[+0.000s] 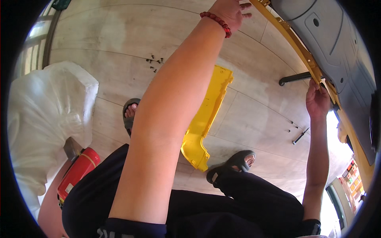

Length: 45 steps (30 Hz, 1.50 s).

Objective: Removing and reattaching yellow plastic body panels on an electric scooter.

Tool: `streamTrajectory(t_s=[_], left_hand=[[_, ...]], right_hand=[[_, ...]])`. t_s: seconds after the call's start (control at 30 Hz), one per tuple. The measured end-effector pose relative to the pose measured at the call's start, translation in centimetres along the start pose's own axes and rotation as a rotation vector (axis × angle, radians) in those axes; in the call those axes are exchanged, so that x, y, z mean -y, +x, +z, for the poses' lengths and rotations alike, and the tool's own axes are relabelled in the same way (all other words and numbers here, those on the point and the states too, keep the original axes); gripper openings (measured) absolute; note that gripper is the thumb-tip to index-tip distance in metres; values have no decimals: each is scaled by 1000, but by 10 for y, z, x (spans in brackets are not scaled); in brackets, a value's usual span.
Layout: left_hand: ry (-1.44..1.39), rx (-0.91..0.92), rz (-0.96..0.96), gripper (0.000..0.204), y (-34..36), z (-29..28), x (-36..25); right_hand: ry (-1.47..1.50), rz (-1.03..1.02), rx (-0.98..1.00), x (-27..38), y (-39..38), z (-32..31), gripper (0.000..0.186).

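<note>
Gripping the yellow edge of a large grey-faced unit, the right hand has its fingers closed on it, to the right of the loose yellow panel lying on the floor. The left hand, wearing a red bead bracelet, reaches past the far end of the panel with fingers spread wide and nothing visible in them; it is near the same yellow edge, though whether it touches I cannot tell. The unit itself is to the right of the panel, and a black leg juts from behind it toward the panel. The step in hand looks like steadying that edge, and the next move seems to call for the left hand to close on it, so both ends are borne evenly. A screwdriver and a few small screws lie to the right of the panel, more dark screws to its left; using any of them would probably mean freeing a hand first
</note>
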<state>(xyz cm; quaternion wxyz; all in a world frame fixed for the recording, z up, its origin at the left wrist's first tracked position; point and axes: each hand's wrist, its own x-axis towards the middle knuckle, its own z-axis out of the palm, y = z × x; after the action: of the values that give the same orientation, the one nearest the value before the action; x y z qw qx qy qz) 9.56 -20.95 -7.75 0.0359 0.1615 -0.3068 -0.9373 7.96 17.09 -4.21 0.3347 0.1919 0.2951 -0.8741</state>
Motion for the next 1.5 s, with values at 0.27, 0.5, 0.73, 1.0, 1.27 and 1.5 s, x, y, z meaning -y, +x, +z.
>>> streamTrajectory(t_s=[0.27,0.5,0.73,1.0,1.27,1.5], left_hand=[[-116,60,-32,68,-6,4,-16],[-19,215,221,48,14,-7,-14],[-264,39,-21,22,5,10,-22],[-252,226,16,10,6,8,-19],[-210,406,99,31,-15,10,-17],[-298,446,120,43,-4,2,-7]], right_hand=[[53,61,100,3,-2,0,47],[-41,51,103,-8,-3,13,48],[29,108,158,-3,-5,6,45],[17,88,101,-10,-8,21,46],[-79,104,148,-7,-10,19,46],[-119,26,-5,-12,-8,24,40]])
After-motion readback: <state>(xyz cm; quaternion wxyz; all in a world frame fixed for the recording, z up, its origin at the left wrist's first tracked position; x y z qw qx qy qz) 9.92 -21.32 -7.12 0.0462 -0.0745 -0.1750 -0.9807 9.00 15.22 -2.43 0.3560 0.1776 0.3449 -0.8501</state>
